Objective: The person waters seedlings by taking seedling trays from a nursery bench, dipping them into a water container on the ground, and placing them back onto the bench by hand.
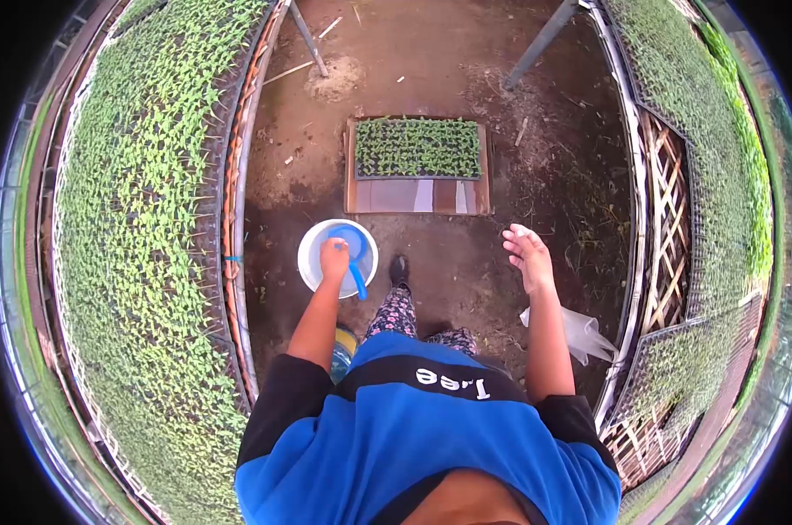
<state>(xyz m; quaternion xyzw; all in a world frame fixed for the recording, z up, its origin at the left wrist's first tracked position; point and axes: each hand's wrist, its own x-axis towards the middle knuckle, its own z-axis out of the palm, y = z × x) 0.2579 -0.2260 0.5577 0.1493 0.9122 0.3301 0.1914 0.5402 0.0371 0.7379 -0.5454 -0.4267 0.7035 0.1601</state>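
My left hand (pixel 334 260) is closed, with its fingers curled, above a white bucket (pixel 305 273). A blue dipper (pixel 357 278) rests at the bucket, its handle reaching over the rim. The hand overlaps the dipper's round bowl, but whether it grips the dipper or something small is hidden. Off to the other side, my right hand (pixel 530 258) is raised over the soil, fingers loosely spread and apart. White shows at its fingertips; I cannot tell what it is. Ahead on the ground, a tray of green seedlings (pixel 418 148) lies on a flat brown sheet (pixel 378 198).
Raised benches of seedlings run along the left (pixel 142 219) and right (pixel 702 157). Metal posts (pixel 540 45) stand ahead. A clear plastic bag (pixel 578 334) lies right of my body. Partly hidden below my left forearm is a yellow and blue container (pixel 343 348).
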